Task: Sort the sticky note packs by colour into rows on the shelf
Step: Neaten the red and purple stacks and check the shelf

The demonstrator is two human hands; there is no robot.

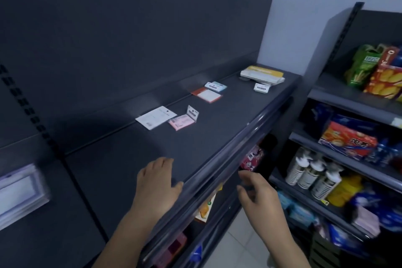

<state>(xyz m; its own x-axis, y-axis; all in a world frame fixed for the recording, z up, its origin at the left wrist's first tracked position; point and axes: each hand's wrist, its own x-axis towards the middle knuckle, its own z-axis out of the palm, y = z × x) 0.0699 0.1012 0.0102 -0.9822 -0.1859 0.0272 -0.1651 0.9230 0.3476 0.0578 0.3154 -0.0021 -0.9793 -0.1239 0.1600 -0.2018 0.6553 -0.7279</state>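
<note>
Dark shelf (219, 130): pink pack (182, 123) beside a white pack (155, 120) at the back, red pack (207, 94) and blue pack (216, 87) farther right. My left grip (157, 180) lies flat by the front lip (245, 137), well apart from them; right grip's (257, 194) past the edge, loosely curled, empty.

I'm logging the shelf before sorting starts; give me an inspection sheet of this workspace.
Surface: dark grey shelf top, rounded front rail.
Job's things: white-carded pack beside pink pack; farther along, orange-edged pack touching blue pack; small white pack by yellow-topped stack at far end.
Clutter: blurred framed label, left.
Grippers: left hand rests palm-down near the rail; right hand hovers beyond it, fingers loosely curled, holding nothing.
Cables: nothing seen.
Surroundings: neighbouring shelves with snack boxes and pump bottles.
</note>
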